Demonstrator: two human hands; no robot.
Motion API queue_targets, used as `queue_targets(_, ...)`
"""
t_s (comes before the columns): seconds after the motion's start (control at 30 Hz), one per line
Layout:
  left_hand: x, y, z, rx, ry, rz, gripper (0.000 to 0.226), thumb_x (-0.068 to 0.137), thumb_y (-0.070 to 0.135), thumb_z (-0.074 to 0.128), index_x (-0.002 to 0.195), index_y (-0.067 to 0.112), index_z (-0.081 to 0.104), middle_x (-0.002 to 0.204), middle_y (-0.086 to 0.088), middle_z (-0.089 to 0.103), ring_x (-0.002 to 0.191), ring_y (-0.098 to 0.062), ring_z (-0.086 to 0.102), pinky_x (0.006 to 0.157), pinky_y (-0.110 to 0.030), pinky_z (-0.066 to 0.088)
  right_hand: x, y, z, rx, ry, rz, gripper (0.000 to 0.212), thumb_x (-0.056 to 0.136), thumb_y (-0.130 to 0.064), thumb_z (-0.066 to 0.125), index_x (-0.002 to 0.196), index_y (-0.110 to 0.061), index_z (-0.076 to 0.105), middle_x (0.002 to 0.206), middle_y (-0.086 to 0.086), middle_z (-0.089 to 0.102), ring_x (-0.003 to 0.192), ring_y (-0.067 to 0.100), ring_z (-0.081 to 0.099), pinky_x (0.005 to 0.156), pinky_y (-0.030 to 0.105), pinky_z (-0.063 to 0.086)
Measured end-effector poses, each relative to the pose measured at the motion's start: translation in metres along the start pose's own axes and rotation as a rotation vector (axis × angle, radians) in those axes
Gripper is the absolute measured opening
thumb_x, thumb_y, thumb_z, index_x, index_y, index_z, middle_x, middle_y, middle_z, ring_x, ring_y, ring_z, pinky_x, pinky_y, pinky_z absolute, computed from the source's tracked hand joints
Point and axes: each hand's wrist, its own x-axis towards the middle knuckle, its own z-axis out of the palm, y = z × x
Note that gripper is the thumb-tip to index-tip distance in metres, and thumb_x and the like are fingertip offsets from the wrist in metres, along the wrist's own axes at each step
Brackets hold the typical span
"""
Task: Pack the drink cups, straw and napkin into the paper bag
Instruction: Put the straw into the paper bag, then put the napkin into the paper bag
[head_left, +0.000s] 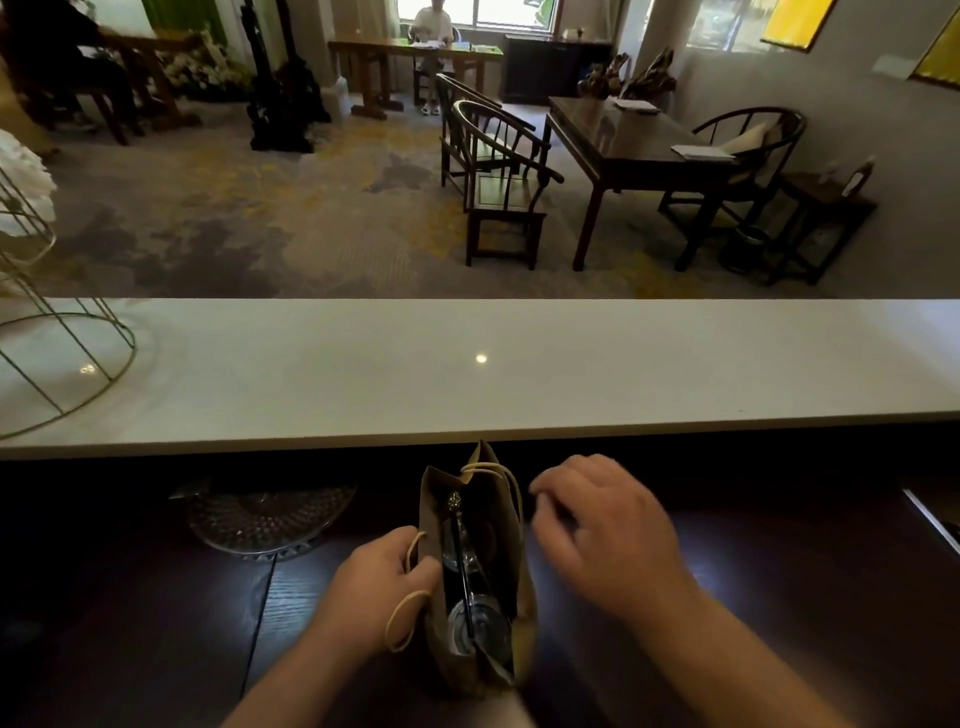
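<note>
Paper bag upright on the dark counter, mouth open, long axis running straight away from the body, squarely between the two hands. Left hand gripping the near left rim, thumb hooked over the edge, holding the mouth apart. Right hand just beside the right wall but clear of it, fingers loosely bent, empty, blurred. Inside, drink cups lined up along that axis, black straw lying lengthwise over them. Napkin not made out. Packing judged nearly done, with the free right hand better placed to drop in anything remaining.
</note>
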Motion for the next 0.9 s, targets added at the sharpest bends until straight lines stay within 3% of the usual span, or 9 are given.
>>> queue_targets(0.1, 0.002, 0.001, 0.003, -0.011, -0.003, -0.005, 0.033, 0.071, 0.061, 0.049, 0.076, 0.031, 0.061, 0.066, 0.011, 0.068, 0.063, -0.013, 0.063, 0.069, -0.044, 0.057, -0.02, 0.057, 0.009, -0.072, -0.01, 0.24, 0.008, 0.087, -0.022, 0.064, 0.091, -0.024, 0.071, 0.086, -0.011, 0.066, 0.085, 0.014, 0.063, 0.073, 0.033, 0.053)
queue_targets(0.27, 0.006, -0.005, 0.007, -0.025, 0.003, -0.019, 0.021, 0.081, 0.046, 0.061, 0.078, 0.026, 0.063, 0.063, 0.008, 0.067, 0.062, -0.02, 0.065, 0.068, -0.05, 0.057, -0.076, 0.13, 0.051, -0.196, -0.317, 0.564, 0.026, 0.089, -0.025, 0.063, 0.112, -0.022, 0.075, 0.109, -0.004, 0.071, 0.108, 0.022, 0.064, 0.085, 0.036, 0.054)
queue_targets(0.37, 0.009, -0.009, 0.01, -0.02, 0.018, -0.018, 0.017, 0.089, 0.035, 0.065, 0.08, 0.021, 0.061, 0.06, 0.008, 0.064, 0.056, -0.011, 0.056, 0.068, -0.05, 0.056, -0.101, 0.149, 0.074, -0.219, -0.55, 0.642, 0.028, 0.09, -0.026, 0.058, 0.113, -0.017, 0.069, 0.117, 0.003, 0.067, 0.112, 0.026, 0.061, 0.088, 0.036, 0.05)
queue_targets(0.47, 0.009, -0.008, 0.01, -0.047, 0.009, -0.017, 0.036, 0.076, 0.053, 0.057, 0.08, 0.018, 0.061, 0.061, 0.004, 0.065, 0.058, -0.019, 0.062, 0.066, -0.051, 0.057, -0.12, 0.158, 0.091, -0.228, -0.725, 0.69, 0.044, 0.086, -0.03, 0.052, 0.129, -0.025, 0.06, 0.134, 0.002, 0.058, 0.122, 0.025, 0.054, 0.097, 0.036, 0.049)
queue_targets(0.57, 0.01, -0.007, 0.011, -0.065, 0.013, -0.012, 0.041, 0.071, 0.058, 0.053, 0.078, 0.019, 0.061, 0.058, 0.006, 0.062, 0.057, -0.016, 0.058, 0.066, -0.051, 0.057, -0.133, 0.164, 0.101, -0.22, -0.847, 0.738, 0.059, 0.091, -0.031, 0.054, 0.15, -0.036, 0.044, 0.159, 0.01, 0.036, 0.145, 0.03, 0.032, 0.117, 0.039, 0.032)
queue_targets(0.63, 0.009, -0.007, 0.011, -0.076, 0.024, -0.006, 0.041, 0.071, 0.059, 0.053, 0.077, 0.019, 0.06, 0.057, 0.006, 0.061, 0.056, -0.017, 0.058, 0.066, -0.053, 0.058, -0.14, 0.171, 0.108, -0.238, -0.891, 0.751, 0.062, 0.09, -0.036, 0.052, 0.151, -0.041, 0.041, 0.163, 0.013, 0.03, 0.15, 0.035, 0.022, 0.121, 0.042, 0.024)
queue_targets(0.73, 0.007, -0.007, 0.01, -0.077, 0.026, -0.006, 0.041, 0.072, 0.059, 0.055, 0.075, 0.018, 0.059, 0.057, 0.005, 0.061, 0.066, -0.033, 0.066, 0.066, -0.054, 0.059, -0.148, 0.182, 0.116, -0.29, -0.929, 0.764, 0.06, 0.084, -0.043, 0.045, 0.145, -0.043, 0.047, 0.159, 0.01, 0.037, 0.149, 0.039, 0.019, 0.122, 0.051, 0.018)
queue_targets(0.9, 0.004, -0.009, 0.007, -0.067, 0.026, -0.018, 0.038, 0.071, 0.055, 0.055, 0.074, 0.017, 0.058, 0.057, 0.004, 0.059, 0.065, -0.035, 0.066, 0.067, -0.058, 0.058, -0.149, 0.184, 0.112, -0.31, -0.942, 0.793, 0.058, 0.093, -0.037, 0.05, 0.151, -0.042, 0.041, 0.165, 0.014, 0.024, 0.15, 0.042, 0.016, 0.123, 0.046, 0.016)
